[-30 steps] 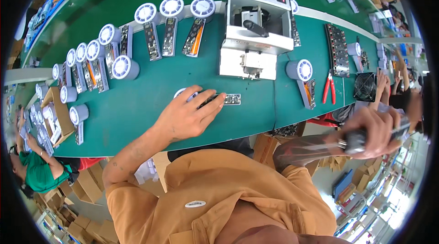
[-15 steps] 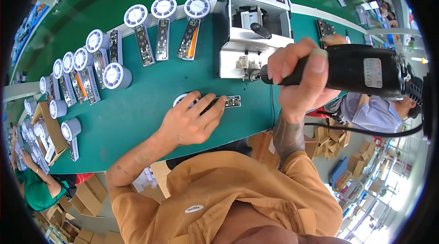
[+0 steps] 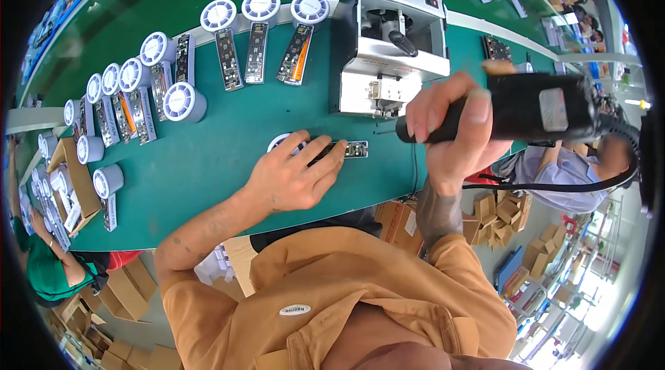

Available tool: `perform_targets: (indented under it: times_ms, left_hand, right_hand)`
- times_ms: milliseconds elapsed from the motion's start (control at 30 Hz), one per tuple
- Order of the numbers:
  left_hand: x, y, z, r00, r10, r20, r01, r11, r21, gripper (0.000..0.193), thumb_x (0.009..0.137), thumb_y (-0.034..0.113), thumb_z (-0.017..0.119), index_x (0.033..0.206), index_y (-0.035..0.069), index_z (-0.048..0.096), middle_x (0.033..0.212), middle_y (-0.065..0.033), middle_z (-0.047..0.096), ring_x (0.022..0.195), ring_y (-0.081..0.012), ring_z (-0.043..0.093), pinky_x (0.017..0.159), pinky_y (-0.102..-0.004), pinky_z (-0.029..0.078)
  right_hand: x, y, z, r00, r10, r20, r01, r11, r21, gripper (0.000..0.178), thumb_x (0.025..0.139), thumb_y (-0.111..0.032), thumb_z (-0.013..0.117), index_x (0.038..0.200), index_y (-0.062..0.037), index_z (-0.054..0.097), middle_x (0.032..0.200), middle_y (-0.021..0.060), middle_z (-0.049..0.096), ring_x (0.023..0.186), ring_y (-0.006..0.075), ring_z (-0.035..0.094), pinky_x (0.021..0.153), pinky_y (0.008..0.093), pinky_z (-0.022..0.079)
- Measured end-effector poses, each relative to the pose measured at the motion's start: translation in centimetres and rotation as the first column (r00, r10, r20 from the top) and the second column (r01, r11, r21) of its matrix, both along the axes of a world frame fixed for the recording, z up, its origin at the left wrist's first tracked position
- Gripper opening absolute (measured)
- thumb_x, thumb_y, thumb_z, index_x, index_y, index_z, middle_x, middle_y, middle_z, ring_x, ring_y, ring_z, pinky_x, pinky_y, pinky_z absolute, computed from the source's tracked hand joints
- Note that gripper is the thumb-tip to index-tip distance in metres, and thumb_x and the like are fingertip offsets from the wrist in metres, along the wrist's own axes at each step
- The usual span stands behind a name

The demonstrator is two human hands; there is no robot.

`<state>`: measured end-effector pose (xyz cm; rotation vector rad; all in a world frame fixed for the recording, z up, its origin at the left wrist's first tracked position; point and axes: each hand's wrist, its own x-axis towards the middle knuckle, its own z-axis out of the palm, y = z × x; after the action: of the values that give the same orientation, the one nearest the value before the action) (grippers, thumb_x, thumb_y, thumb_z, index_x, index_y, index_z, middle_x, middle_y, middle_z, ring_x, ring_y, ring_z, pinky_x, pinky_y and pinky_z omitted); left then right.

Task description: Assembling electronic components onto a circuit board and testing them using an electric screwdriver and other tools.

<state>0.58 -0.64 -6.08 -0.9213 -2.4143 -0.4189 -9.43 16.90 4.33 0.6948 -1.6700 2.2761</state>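
My right hand (image 3: 454, 120) is wrapped round a black electric screwdriver (image 3: 540, 108), held level with its thin bit pointing left. The bit is just in front of a silver and black screw feeder (image 3: 388, 65) and apart from it. My left hand (image 3: 294, 172) lies over a device with a round white head (image 3: 278, 141), fingers curled down on it against the green mat. At the fingertips shows the end of its narrow handle with an exposed circuit board (image 3: 357, 149). The middle of that device is hidden under my fingers.
Several similar round-headed devices (image 3: 255, 51) stand in a row along the back and left of the green mat (image 3: 208, 183). A cardboard box (image 3: 84, 183) of white parts sits at the left edge. The screwdriver's cable (image 3: 554, 188) loops at right. Other people sit left and right.
The screwdriver's tip has come away from the screw feeder's front, slightly down and toward me. My left hand stays on the device. The whole view has shifted slightly.
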Motion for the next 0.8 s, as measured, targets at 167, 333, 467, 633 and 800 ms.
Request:
perform_targets:
  times_ms: [167,333,467,633,800]
  left_hand:
    - [-0.3,0.2,-0.2,1.0,0.001,-0.022,0.0,1.0,0.015,0.014,0.078,0.011,0.068,0.089,0.002,0.071,0.112,-0.0089,0.07,0.098,-0.0229,0.064,0.081,-0.0372,0.051]
    - [-0.4,0.2,-0.2,1.0,0.008,-0.028,-0.008,1.0,0.022,0.016,0.077,0.012,0.068,0.088,0.002,0.072,0.11,-0.0101,0.07,0.099,-0.023,0.064,0.083,-0.0373,0.051]
    - [-0.3,0.3,-0.2,1.0,0.003,-0.018,-0.002,1.0,0.02,0.016,0.078,0.012,0.067,0.089,0.002,0.072,0.11,-0.0102,0.07,0.099,-0.0229,0.064,0.082,-0.0367,0.051]
    - [-0.2,0.3,-0.3,1.0,0.002,-0.019,-0.002,1.0,0.02,0.015,0.078,0.013,0.067,0.088,0.003,0.072,0.11,-0.0103,0.07,0.099,-0.0228,0.064,0.082,-0.0366,0.051]
    - [0.0,0.3,-0.3,1.0,0.014,-0.002,-0.014,0.999,0.038,0.011,0.08,0.011,0.07,0.088,0.003,0.07,0.114,-0.0085,0.07,0.098,-0.0216,0.066,0.08,-0.0368,0.052]
  right_hand:
    - [1.0,0.7,-1.6,0.995,0.045,0.084,-0.036,0.993,-0.109,0.048,0.096,-0.019,0.062,0.129,0.0031,0.034,0.06,0.0089,0.051,0.043,0.0164,0.047,0.039,0.0316,0.041]
    - [0.8,0.6,-2.5,0.995,0.019,0.101,-0.024,0.998,0.056,0.042,0.102,-0.028,0.052,0.129,-0.0025,0.034,0.061,0.0073,0.046,0.042,0.0157,0.044,0.04,0.0334,0.041]
    - [0.6,0.4,-2.7,0.997,0.034,0.069,-0.038,0.997,0.067,0.04,0.102,-0.027,0.053,0.128,-0.0034,0.035,0.062,0.0077,0.046,0.042,0.0159,0.044,0.04,0.0334,0.041]
    - [0.9,0.1,-2.5,0.996,0.029,0.083,-0.035,0.997,0.075,0.041,0.101,-0.027,0.056,0.127,-0.0035,0.035,0.061,0.0071,0.045,0.042,0.0152,0.042,0.04,0.0333,0.04]
    - [1.2,0.3,-3.2,0.996,0.069,0.062,-0.072,0.996,0.053,0.043,0.099,-0.029,0.059,0.127,-0.0049,0.036,0.061,0.006,0.044,0.042,0.0149,0.042,0.039,0.0325,0.039]
